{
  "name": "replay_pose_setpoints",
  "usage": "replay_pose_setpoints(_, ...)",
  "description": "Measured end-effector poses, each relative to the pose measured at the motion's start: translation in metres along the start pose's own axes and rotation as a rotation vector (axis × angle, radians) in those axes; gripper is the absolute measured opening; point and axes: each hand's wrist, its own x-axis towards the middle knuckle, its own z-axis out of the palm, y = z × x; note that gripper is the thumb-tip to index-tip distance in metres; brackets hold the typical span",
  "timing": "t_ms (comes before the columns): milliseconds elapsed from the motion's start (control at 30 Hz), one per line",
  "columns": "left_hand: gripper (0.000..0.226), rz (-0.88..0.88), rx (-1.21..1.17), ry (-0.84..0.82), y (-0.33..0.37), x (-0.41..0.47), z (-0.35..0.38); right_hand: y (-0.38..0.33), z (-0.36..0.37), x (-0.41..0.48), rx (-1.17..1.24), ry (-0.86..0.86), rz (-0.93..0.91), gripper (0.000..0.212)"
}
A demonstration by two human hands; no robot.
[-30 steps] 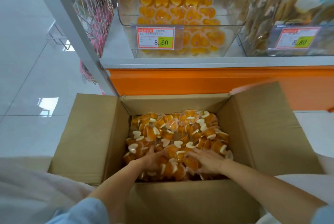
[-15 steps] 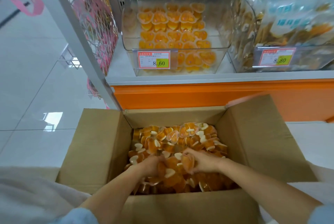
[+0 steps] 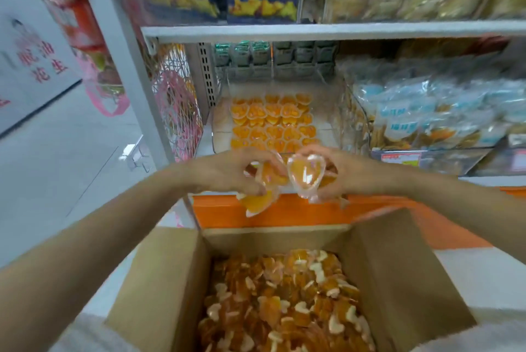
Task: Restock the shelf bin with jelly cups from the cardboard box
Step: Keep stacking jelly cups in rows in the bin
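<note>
Head view, left grip (image 3: 227,172), right grip (image 3: 351,172) raised together, clutching jelly cups (image 3: 304,178)

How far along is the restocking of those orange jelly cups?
Partly done: the shelf bin holds a few rows of cups, with bare space at its sides. In hand: the left hand and right hand both hold jelly cups above the box. Left: the cardboard box is heaped with many more.

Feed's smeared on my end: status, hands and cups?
Left hand, right hand each grip jelly cups, above cardboard box, short of shelf bin. Path looks clear.
</note>
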Motion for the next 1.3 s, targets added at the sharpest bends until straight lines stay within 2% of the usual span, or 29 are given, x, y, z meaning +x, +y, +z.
replay_pose_setpoints(133,0.037,-0.095,0.011,0.255,0.01,0.05,-0.053,-0.037,-0.047,0.026,-0.007,0.418,-0.102,0.059)
replay_pose_setpoints(200,0.033,-0.221,0.056,0.271,-0.003,0.076,-0.059,-0.035,-0.054,0.055,-0.153,0.494,-0.025,0.057)
replay_pose_setpoints(333,0.025,-0.439,0.148,0.109,-0.044,0.105,-0.042,0.0,-0.04,0.114,-0.327,0.415,0.125,0.06)
replay_pose_setpoints(400,0.036,-0.473,0.136,0.11,-0.054,0.109,-0.037,0.018,-0.031,0.134,-0.327,0.397,0.142,0.059)
replay_pose_setpoints(600,0.055,-0.447,0.124,0.157,-0.074,0.109,-0.024,0.029,-0.018,0.15,-0.458,0.378,0.216,0.058)
replay_pose_setpoints(800,0.073,-0.423,0.178,0.225,-0.088,0.114,-0.018,0.023,-0.02,0.15,-0.502,0.378,0.335,0.073)
replay_pose_setpoints(900,0.072,-0.429,0.19,0.251,-0.086,0.108,-0.022,0.017,-0.033,0.143,-0.481,0.378,0.341,0.055)
replay_pose_setpoints(967,0.061,-0.384,0.196,0.344,-0.079,0.099,-0.024,0.013,-0.043,0.137,-0.407,0.375,0.261,0.039)
replay_pose_setpoints(1100,0.035,-0.264,0.101,0.556,-0.063,0.077,-0.027,0.001,-0.052,0.119,0.13,0.418,0.136,0.028)
replay_pose_setpoints(1233,0.034,-0.22,-0.119,0.604,-0.046,0.065,-0.018,-0.011,-0.051,0.103,0.481,0.361,0.075,0.03)
replay_pose_setpoints(1300,0.03,-0.228,-0.324,0.598,-0.039,0.064,-0.013,-0.013,-0.045,0.099,0.65,0.357,0.061,0.028)
